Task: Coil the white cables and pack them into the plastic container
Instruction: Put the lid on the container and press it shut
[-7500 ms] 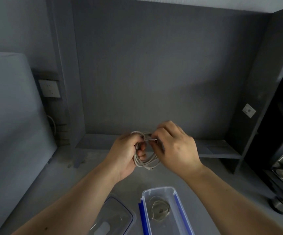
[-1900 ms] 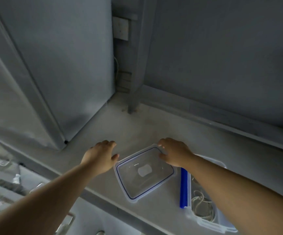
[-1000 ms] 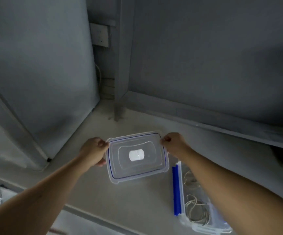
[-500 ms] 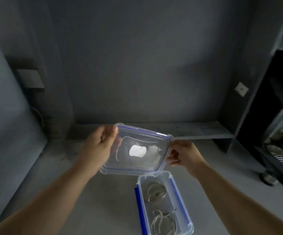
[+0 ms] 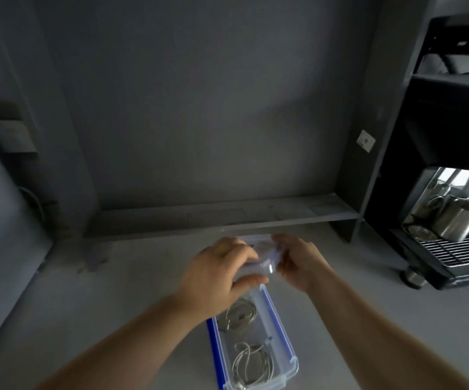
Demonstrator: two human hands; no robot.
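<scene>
A clear plastic container (image 5: pixel 289 358) with blue clips lies open on the grey counter, near the bottom centre. Two coiled white cables rest inside: one coil (image 5: pixel 240 312) at the far end, another (image 5: pixel 253 364) at the near end. The transparent lid (image 5: pixel 265 256) with blue trim hangs blurred above the container's far end, tilted. My left hand (image 5: pixel 216 274) grips the lid's left side from above. My right hand (image 5: pixel 298 260) holds its right edge. Much of the lid is hidden by my fingers.
A low grey ledge (image 5: pixel 222 213) runs along the back wall. A dark shelf unit stands at the right with a coffee machine (image 5: pixel 449 223) and its drip grille. A wall socket (image 5: pixel 366 140) sits on the right panel. A grey panel (image 5: pixel 0 220) stands at the left.
Both hands lifted the lid off the counter at the left and carried it right, over the container. It now sits lower and more tilted above the container's far end.
</scene>
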